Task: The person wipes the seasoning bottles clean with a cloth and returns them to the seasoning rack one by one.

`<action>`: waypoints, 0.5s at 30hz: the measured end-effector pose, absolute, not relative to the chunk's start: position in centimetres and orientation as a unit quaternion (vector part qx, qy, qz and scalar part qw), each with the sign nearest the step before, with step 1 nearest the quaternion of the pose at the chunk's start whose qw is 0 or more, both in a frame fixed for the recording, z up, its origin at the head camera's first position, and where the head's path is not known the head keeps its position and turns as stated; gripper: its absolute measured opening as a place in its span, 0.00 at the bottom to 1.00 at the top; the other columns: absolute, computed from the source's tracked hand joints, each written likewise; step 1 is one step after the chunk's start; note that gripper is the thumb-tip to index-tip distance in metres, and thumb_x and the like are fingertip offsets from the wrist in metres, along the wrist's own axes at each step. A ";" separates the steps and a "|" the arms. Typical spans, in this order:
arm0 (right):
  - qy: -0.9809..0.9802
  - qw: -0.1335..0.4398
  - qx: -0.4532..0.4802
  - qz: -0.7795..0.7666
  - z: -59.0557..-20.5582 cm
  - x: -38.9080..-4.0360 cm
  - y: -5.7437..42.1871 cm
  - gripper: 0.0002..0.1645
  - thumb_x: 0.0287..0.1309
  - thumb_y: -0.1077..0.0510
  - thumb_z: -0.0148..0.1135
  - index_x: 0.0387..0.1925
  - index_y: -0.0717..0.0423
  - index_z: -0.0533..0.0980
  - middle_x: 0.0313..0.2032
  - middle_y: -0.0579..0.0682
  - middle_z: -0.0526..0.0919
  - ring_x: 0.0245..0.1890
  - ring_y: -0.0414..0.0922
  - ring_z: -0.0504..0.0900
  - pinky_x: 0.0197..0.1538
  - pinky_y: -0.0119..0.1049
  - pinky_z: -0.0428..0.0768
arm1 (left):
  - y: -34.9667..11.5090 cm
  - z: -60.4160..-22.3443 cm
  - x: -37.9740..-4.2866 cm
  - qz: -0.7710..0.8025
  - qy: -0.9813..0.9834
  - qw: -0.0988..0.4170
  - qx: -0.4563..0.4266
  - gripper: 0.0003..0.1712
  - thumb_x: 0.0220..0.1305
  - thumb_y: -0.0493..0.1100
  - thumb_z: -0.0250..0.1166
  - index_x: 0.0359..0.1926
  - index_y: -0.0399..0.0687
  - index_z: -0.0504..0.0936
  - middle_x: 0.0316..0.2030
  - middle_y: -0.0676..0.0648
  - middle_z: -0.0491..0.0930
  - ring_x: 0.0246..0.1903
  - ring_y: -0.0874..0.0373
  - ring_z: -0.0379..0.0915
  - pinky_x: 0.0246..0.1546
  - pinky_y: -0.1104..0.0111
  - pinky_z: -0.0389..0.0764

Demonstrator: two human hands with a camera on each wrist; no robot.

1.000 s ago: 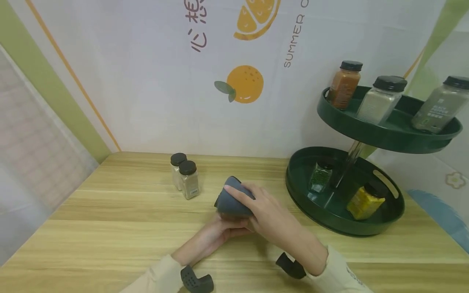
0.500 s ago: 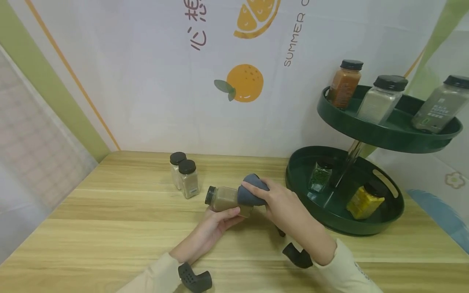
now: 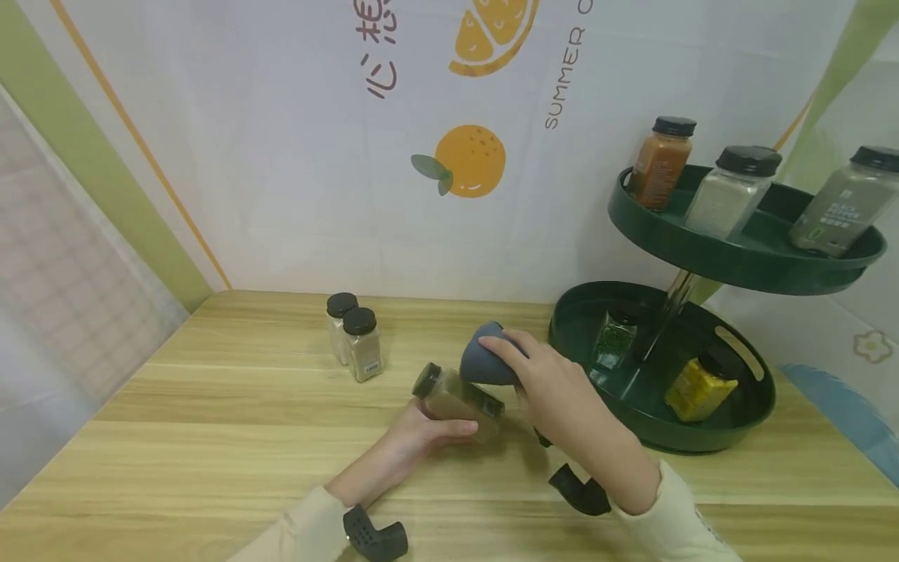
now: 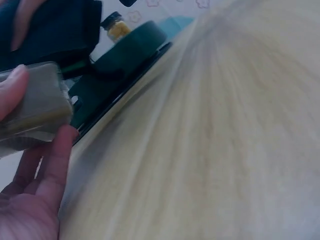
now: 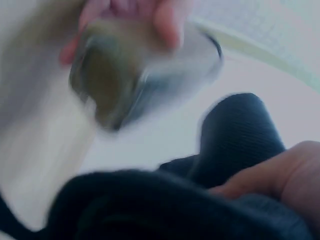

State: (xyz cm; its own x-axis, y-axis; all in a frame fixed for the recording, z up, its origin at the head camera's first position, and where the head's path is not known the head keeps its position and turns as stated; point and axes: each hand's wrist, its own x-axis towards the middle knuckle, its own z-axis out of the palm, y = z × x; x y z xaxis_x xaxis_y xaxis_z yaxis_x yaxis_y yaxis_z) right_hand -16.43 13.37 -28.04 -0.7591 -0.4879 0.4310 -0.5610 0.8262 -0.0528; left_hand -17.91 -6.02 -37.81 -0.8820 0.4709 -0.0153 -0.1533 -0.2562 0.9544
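Blue-grey cloth (image 3: 485, 359), pinched in R hand's (image 3: 558, 390) fingers, is now off the jar (image 3: 448, 400) at its 1 o'clock; L hand's (image 3: 424, 431) fingers wrap jar, newly tilted, cap (image 3: 425, 380) twd 10, so wiping's prob. between passes.

The left hand (image 5: 142, 9) grips a tilted, blurred jar (image 5: 150, 75) on the far side. Nearer, on the right, the right hand (image 5: 285, 175) holds a dark cloth (image 5: 242, 132).

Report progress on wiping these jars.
Possibly done: five jars sit on the green rack, though wiping can't be confirmed.
In hand: the left hand grips a tilted jar; the right hand holds a blue-grey cloth close by.
Probably left: finishing that jar, then the two jars standing on the table.
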 end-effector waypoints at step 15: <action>-0.930 0.157 0.320 0.090 -29.5 -16.4 12.4 0.31 0.46 0.70 0.65 0.53 0.45 0.74 0.51 0.53 0.76 0.39 0.51 0.83 0.40 0.42 0.83 | -6.1 -37.8 -17.9 0.793 0.559 0.206 0.126 0.36 0.51 0.31 0.66 0.61 0.44 0.65 0.52 0.50 0.74 0.48 0.59 0.73 0.53 0.62 0.76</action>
State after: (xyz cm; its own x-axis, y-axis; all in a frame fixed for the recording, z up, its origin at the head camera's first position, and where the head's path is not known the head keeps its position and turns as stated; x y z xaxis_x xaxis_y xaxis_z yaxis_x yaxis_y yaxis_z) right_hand -16.36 12.38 -29.51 -0.7462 -0.5668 0.3492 -0.6232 0.7792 -0.0669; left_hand -17.89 -6.09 -37.81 -0.8830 0.4685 -0.0302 -0.1858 -0.2896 0.9389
